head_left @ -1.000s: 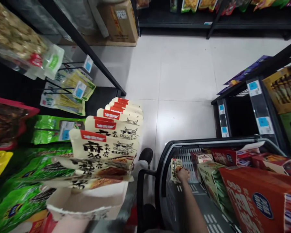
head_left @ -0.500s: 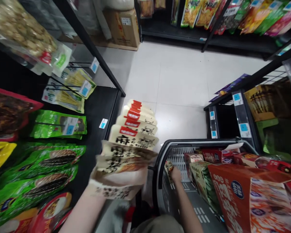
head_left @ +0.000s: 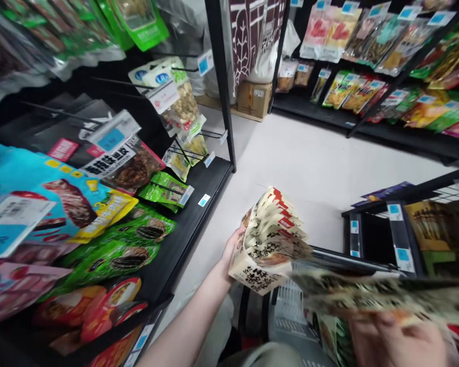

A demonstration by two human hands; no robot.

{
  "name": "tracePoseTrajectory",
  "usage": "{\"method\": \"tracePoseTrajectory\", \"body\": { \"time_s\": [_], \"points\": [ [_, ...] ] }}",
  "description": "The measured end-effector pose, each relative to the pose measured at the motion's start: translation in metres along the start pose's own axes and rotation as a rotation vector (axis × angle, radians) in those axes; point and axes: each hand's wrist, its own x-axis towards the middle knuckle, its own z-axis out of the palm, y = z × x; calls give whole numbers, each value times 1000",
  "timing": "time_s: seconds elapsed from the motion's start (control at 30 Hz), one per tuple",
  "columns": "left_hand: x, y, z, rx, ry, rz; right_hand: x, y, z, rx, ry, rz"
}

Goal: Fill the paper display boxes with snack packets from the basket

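Observation:
My left hand (head_left: pixel 231 252) is closed on the side of a cream cardboard display box (head_left: pixel 258 272) with dark characters on its front. Several cream snack packets (head_left: pixel 279 224) with red labels stand in a row inside it, leaning and fanned. My right hand (head_left: pixel 400 339), at the lower right, grips a long pale snack packet (head_left: pixel 382 294) with dark print. Motion smears that packet, and I cannot tell whether it is one or several. It hangs over the grey shopping basket (head_left: pixel 288 298) and hides much of what lies there.
On the left, a black shelf (head_left: pixel 204 216) carries green seed bags (head_left: pixel 137 255) and hanging snacks, including a blue bag (head_left: pixel 57 188). A shelf upright (head_left: pixel 221 86) stands beyond. More racks (head_left: pixel 390 127) line the back, and a low black stand (head_left: pixel 371 234) is at right.
The view has swung left. My right hand has come up out of the basket with a packet in it. The display box in my left hand has turned and tilted.

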Motion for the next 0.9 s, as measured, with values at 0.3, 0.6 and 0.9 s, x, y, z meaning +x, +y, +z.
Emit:
{"method": "tracePoseTrajectory", "body": {
  "time_s": [0.3,0.6,0.9],
  "points": [
    [-2,-9,-6,-15,-131,-38,-6,-21,86,-312,-18,-430],
    [-10,-7,4,-11,-23,-40,1,-9,71,-473,64,-552],
    [-12,-15,17,-24,-39,-47,-9,-15,97,-485,-57,-610]
  ]
}}
